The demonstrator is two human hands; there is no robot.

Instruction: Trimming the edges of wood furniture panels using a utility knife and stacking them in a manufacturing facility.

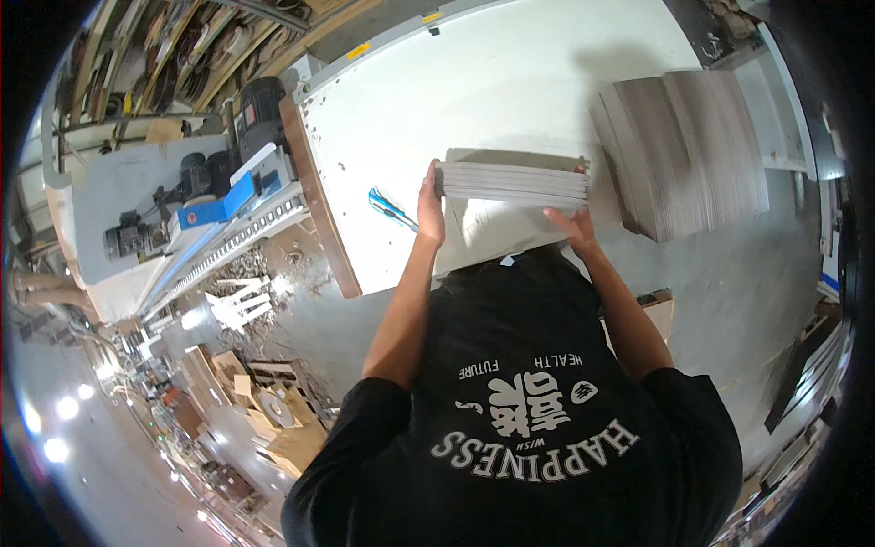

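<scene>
Writing: I see white lettering across one black fabric T-shirt [392, 474] | Count: one bundle of thin grey flat boards [512, 185], layers too fine for me to count; one blue utility knife [392, 209], left; one tall grey-brown layered stack [688, 155], right | Grip: left hand [430, 210] clasps the bundle's left end, right hand [574, 225] its right, over the white flat tabletop [474, 91]

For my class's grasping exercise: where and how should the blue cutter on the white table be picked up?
Probably by the wider blue end of the cutter, from above and the left: it lies flat on the white table, its narrow end close to the left hand at its right.
</scene>
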